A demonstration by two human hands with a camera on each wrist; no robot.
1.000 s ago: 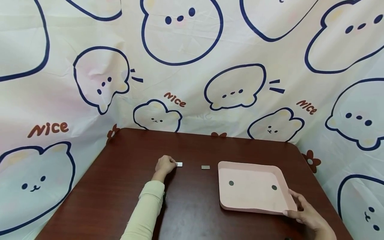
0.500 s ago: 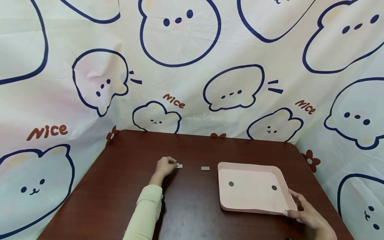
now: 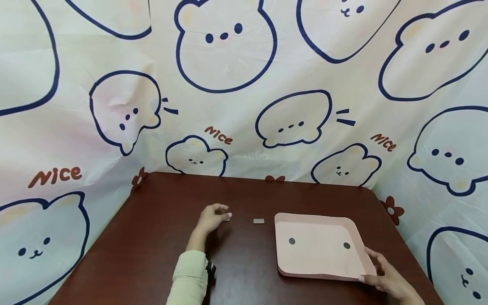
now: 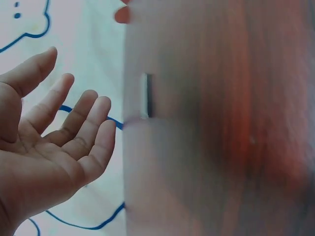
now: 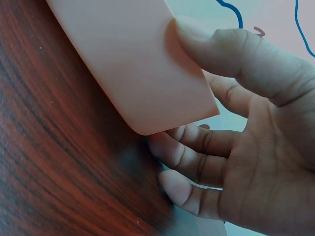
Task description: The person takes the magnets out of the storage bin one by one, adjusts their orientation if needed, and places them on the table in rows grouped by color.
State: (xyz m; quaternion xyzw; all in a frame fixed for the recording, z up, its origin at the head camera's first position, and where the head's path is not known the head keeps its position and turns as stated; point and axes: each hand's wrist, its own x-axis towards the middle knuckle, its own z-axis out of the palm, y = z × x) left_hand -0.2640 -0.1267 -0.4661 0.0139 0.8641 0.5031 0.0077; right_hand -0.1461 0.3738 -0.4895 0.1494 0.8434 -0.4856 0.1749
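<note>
Left hand (image 3: 213, 217) lifted off plate (image 3: 227, 219), apparently open

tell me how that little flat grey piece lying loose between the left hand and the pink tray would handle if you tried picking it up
The small grey piece looks thin and lies flat on the glossy table, so it probably slides rather than rolls or tips. Its low edge likely makes pinching fiddly. It looks rigid and metallic, so likely stiff, perhaps heavy for its size.
</note>
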